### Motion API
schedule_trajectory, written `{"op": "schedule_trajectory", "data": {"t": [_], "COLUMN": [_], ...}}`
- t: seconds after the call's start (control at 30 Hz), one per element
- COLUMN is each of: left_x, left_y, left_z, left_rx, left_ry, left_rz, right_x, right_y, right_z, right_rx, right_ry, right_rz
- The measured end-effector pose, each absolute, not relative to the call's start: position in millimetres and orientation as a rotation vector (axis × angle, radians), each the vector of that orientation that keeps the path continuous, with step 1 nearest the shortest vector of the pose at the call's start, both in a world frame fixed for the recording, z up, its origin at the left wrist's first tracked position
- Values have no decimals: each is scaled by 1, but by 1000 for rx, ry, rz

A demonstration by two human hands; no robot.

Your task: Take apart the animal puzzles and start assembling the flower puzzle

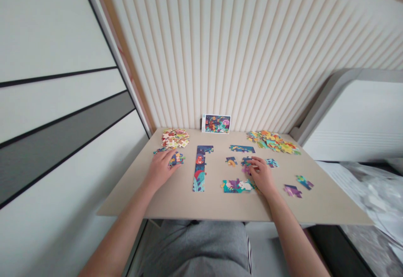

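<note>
My left hand [160, 168] rests at the left of the table, its fingers apart over a small cluster of colourful puzzle pieces [179, 158]. My right hand [262, 175] is over a dark blue and purple group of pieces [246, 162], fingertips touching its right side; whether they grip a piece is too small to tell. Between the hands lies a joined L-shaped strip [199, 168]. Nearby are an orange-and-blue piece [231, 161], a joined blue strip [242, 148] and a teal strip with a white animal [237, 186], partly beside my right wrist.
A picture card [216, 124] leans on the ribbed wall behind the table [170, 203]. Piles of loose pieces lie at back left [175, 138] and back right [274, 142]. Purple pieces [292, 190] and a teal piece [304, 182] lie at the right.
</note>
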State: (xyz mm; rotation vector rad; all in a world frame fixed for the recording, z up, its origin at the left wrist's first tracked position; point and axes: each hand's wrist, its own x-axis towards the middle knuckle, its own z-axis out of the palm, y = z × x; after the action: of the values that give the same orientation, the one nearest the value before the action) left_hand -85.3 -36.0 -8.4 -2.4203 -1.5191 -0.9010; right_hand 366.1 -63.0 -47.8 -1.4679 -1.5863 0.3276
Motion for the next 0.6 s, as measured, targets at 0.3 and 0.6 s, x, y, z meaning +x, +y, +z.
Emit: {"op": "schedule_trajectory", "data": {"t": [0.3, 0.6], "left_x": [-88, -93], "left_y": [-49, -38], "left_z": [-4, -33], "left_rx": [-2381, -2354], "left_ry": [-1426, -1574], "left_rz": [-906, -752], "right_x": [368, 380], "right_y": [-62, -62], "right_z": [-49, -50], "right_rx": [-1494, -1615], "right_ry": [-1590, -1573], "right_rz": [300, 133]}}
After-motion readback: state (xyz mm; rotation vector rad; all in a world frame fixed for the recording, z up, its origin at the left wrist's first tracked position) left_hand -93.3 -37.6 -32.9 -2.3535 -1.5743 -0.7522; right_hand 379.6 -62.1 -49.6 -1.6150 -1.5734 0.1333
